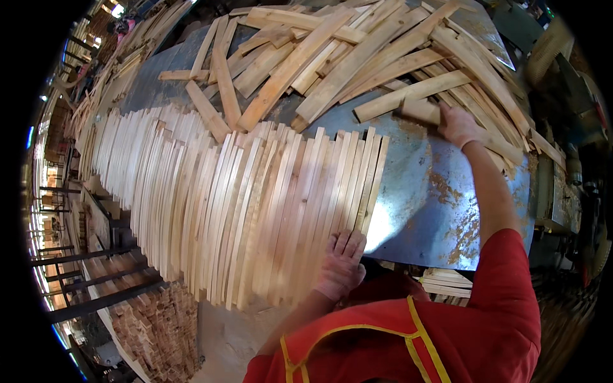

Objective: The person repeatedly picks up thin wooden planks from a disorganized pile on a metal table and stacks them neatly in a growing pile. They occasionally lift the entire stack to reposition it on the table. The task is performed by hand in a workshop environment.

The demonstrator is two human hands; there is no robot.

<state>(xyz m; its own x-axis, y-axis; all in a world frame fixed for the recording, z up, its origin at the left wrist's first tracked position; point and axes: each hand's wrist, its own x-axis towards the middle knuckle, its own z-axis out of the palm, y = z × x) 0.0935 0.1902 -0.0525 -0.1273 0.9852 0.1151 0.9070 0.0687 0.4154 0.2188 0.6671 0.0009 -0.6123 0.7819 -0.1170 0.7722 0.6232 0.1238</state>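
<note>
A long row of narrow pale wooden strips (281,210) lies side by side on the metal table. My left hand (342,265) rests on the near ends of the strips at the row's right side, its fingers laid over the wood. Farther right, my right arm reaches out over the table. My right hand (460,126) is closed around a short wooden board (503,147), which is blurred by motion and sticks out on both sides of the hand. Another board (412,96) lies just beyond it, at the edge of a loose pile.
A jumbled pile of rough boards (345,57) covers the far part of the table. Sawdust lies on the bare blue-grey tabletop (408,191). Stacked blocks (153,319) stand at the lower left. Machinery (568,159) borders the right side.
</note>
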